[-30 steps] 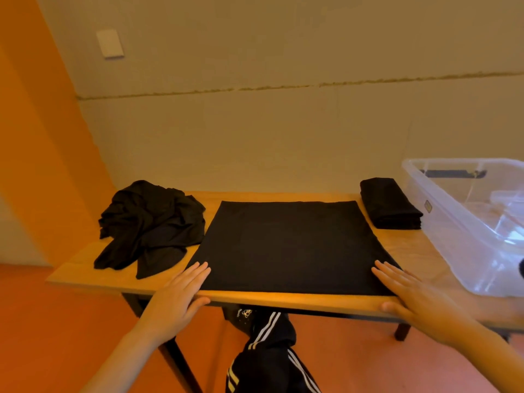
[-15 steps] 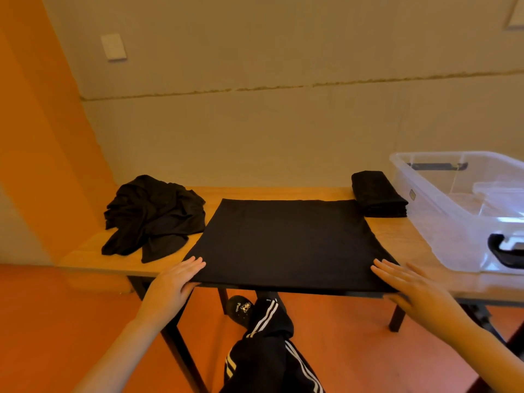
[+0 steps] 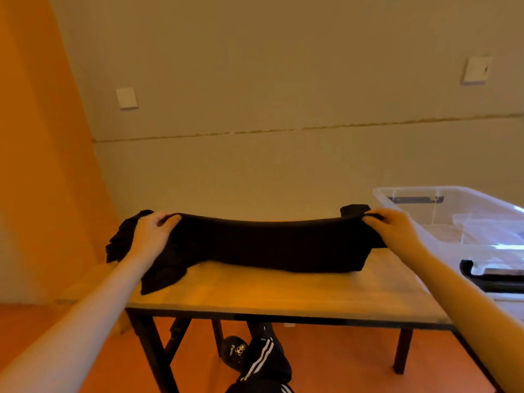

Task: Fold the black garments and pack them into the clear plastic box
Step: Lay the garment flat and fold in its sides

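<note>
Your table fills the middle of the frame, one wooden top carrying everything. At right stands the single clear box, open and seemingly holding no garments yet. Across the centre stretches the black garment you are folding, its near edge lifted and carried toward the far edge, the fold hanging just above the tabletop. Your left hand pinches its left corner; your right hand pinches its right corner, both clamped on cloth. Behind your left hand lies one crumpled pile, how many garments it holds unclear; behind your right peeks one folded garment. Risks, as judged: uneven corners would skew the fold, a sagging middle could bunch, and a loose pinch would drop an edge.
</note>
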Motion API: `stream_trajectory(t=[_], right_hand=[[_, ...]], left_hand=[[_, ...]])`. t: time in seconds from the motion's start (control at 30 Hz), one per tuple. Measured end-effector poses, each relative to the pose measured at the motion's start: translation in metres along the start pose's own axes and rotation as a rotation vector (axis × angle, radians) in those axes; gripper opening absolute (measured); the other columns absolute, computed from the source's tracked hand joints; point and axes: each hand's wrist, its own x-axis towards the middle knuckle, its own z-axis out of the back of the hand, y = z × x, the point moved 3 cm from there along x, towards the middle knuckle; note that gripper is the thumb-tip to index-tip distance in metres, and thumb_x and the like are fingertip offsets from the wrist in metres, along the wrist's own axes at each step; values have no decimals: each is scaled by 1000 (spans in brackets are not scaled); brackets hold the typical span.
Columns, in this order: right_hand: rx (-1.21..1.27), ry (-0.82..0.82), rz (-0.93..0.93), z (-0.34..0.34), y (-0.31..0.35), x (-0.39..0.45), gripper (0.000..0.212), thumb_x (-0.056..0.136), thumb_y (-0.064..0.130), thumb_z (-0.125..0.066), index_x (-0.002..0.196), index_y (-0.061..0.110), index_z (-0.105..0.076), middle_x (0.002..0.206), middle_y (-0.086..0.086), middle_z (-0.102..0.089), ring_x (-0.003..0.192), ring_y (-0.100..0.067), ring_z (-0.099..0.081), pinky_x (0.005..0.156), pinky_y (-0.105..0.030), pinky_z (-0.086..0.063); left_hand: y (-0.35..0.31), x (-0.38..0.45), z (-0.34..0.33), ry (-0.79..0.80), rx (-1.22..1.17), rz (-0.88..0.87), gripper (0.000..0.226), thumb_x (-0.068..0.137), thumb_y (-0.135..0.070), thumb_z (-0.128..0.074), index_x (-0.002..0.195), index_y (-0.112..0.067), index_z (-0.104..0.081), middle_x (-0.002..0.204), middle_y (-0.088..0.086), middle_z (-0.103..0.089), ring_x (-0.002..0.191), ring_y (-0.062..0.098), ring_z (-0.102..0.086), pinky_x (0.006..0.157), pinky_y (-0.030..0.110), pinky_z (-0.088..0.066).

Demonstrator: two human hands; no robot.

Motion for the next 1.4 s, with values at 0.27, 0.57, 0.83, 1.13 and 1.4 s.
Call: stream_trajectory(t=[0.27, 0.57, 0.83, 1.13, 1.4], right_hand=[[270, -156, -48, 24, 52, 60, 12, 91, 12, -55, 94, 4, -64, 82, -10, -61, 85, -24, -56, 81, -36, -46], [325, -209, -69, 35, 73, 90, 14, 91, 15, -57, 90, 2, -64, 92, -22, -64, 85, -30, -60, 90, -45, -50], [264, -241, -17, 50, 90, 118, 33, 97, 20, -46, 73, -2, -54, 71, -12, -46, 72, -23, -42, 69, -38, -39], [245, -293, 51, 62, 109, 105, 32, 97, 23, -44, 96, -4, -61, 88, -28, -55, 81, -26, -50, 89, -54, -46], [254, -368, 132, 73, 115, 108, 31, 97, 22, -46, 95, -4, -62, 77, -14, -48, 70, -23, -44, 63, -32, -37]], left_hand=[[-46, 59, 7, -270, -308, 78, 24, 96, -24, -51, 105, -6, -63, 87, -1, -60, 92, 18, -56, 75, 27, -43], [-62, 93, 9, -313, -206, 93, 27, 96, -30, -49, 88, -8, -61, 82, 3, -58, 79, 19, -55, 75, 36, -43], [-80, 110, 24, -314, -190, 53, 39, 96, -36, -46, 82, -2, -59, 76, 11, -50, 72, 24, -46, 60, 34, -33], [-105, 87, 28, -477, -271, -41, 40, 100, -27, -41, 61, -18, -39, 61, -1, -35, 54, 10, -33, 53, 22, -26], [-122, 87, 39, -573, -311, -111, 42, 100, -25, -42, 60, -18, -31, 60, -3, -27, 53, 8, -25, 53, 23, -21]])
